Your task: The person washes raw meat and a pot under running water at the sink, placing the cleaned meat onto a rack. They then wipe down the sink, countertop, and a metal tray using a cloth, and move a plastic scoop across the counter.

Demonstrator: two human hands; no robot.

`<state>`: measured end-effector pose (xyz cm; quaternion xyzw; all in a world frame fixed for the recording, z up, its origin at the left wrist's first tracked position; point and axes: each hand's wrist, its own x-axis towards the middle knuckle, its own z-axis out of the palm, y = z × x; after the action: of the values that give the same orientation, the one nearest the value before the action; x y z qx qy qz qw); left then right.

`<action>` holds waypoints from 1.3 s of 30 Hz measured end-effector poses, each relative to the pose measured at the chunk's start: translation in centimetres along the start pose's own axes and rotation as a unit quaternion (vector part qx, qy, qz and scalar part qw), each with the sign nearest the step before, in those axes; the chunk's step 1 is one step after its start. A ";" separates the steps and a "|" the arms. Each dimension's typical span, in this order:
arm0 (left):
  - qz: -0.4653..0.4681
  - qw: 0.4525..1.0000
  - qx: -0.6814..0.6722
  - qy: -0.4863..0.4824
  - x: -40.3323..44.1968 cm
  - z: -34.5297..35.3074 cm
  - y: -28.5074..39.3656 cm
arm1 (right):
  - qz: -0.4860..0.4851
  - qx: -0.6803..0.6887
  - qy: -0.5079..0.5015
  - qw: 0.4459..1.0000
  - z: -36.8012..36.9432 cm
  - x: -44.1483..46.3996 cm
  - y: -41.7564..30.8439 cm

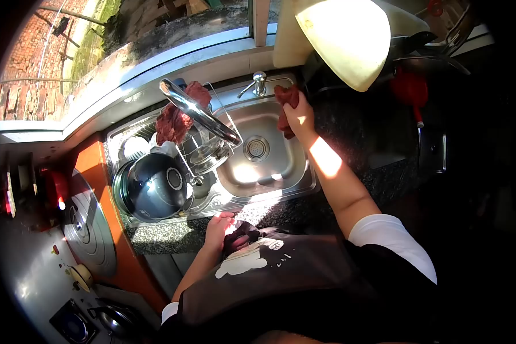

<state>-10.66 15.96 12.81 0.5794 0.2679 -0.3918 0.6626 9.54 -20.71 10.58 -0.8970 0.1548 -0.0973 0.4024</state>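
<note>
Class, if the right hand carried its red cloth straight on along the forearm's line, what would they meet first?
Probably the sink's back rim, beside the soap dispenser. Depth is unclear, so the right hand and red cloth might pass above it.

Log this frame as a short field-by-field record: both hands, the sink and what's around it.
Right hand: gripping a red cloth at the sink's right edge
Left hand: by the counter's front edge, at the dark apron; grip unclear
Sink: metal, drain visible
Left of basin: dark bowl, upside down
Faucet: second red cloth partly behind it
</note>
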 end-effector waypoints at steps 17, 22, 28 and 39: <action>0.025 1.000 0.017 -0.004 -0.5 1.5 0.5 | 0.061 -0.437 -0.123 0.889 7.9 1.3 3.6; 0.021 1.000 -0.005 -0.005 -1.6 1.2 -0.8 | 0.023 -0.128 -0.205 0.970 3.8 -2.2 -2.1; 0.033 0.999 -0.006 0.017 -3.2 -0.2 0.1 | -0.185 -0.159 -0.020 0.970 14.4 -2.0 -5.7; 0.024 0.992 -0.086 0.093 -5.7 -3.3 -1.8 | -0.187 0.013 -0.433 0.882 16.3 -5.6 -12.6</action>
<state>-14.99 20.39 15.84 0.5602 0.3473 -0.2957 0.6915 11.68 0.44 9.07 -0.8567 -0.2068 0.2248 0.4157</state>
